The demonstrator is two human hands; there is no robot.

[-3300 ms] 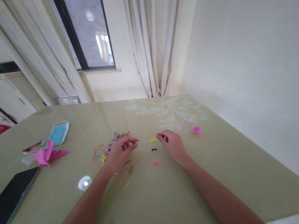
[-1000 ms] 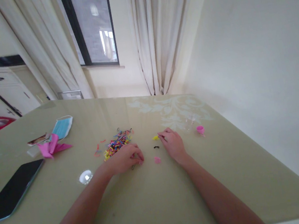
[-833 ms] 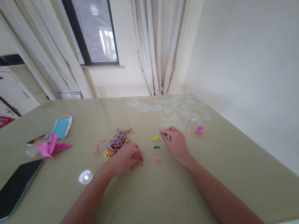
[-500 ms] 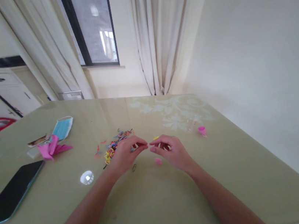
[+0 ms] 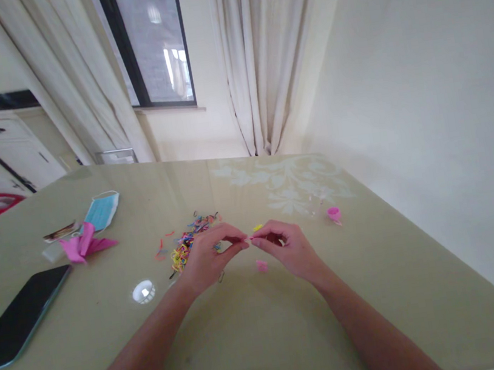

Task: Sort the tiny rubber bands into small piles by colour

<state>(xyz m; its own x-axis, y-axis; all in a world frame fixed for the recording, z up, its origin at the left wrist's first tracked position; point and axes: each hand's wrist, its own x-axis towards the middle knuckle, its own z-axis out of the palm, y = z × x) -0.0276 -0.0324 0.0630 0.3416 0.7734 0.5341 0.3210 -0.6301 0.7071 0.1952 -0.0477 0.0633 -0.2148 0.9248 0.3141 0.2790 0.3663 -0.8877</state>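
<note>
Above the middle of the table, my left hand [image 5: 215,252] and my right hand [image 5: 285,245] meet tip to tip, each closed in a pinch. A tiny pink piece [image 5: 250,238] shows between the fingertips; its kind is too small to make out. Behind and left of my left hand lies a heap of small coloured rubber bands [image 5: 188,240], partly covered by that hand. A small pink piece [image 5: 262,265] rests on the table below the fingertips. Something yellow [image 5: 258,227] lies just beyond them. A thin dark loop [image 5: 221,277] lies by my left wrist.
A round clear shiny object [image 5: 143,292] and a dark tablet-like slab [image 5: 22,317] lie to the left. Farther back are a folded pink paper shape [image 5: 85,244] and a blue face mask [image 5: 102,211]. A small pink cup-like object [image 5: 334,214] stands on the right.
My right hand's fingertips have closed into a tighter pinch, and a bit of pink now shows between the two hands. The view has shifted very slightly.
</note>
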